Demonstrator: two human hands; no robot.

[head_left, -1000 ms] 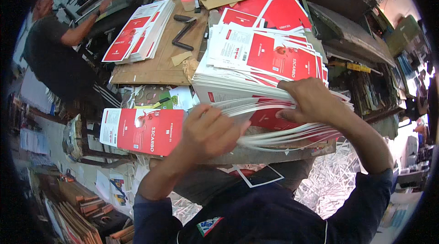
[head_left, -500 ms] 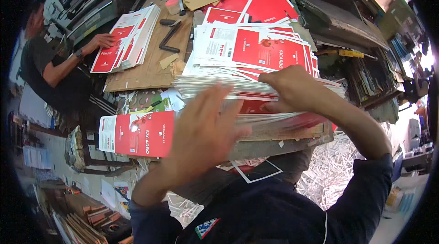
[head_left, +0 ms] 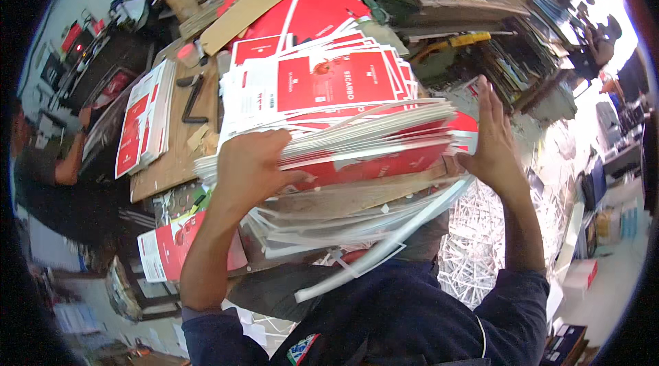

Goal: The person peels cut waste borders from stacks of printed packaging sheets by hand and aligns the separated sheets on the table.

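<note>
My left hand is closed on the left end of a thick stack of red-and-white printed sheets, its thumb against the front edge. Beside the stack's right end is my right hand, with fingers stretched upward and apart and nothing gripped in it. Blurred white paper strips hang in the air below the stack's front edge, over my lap. Behind the held stack, more printed sheets lie fanned in an uneven pile on the wooden table.
A black crank-shaped handle lies on the wooden board, near another sheet stack. A printed sheet sits at the table's left front corner. Paper shreds cover the floor at right. A co-worker stands at far left.
My left hand has taken hold of the stack's left end. The right hand has let go and moved right. White strips now fall in front. The co-worker's hand has left the other stack.
</note>
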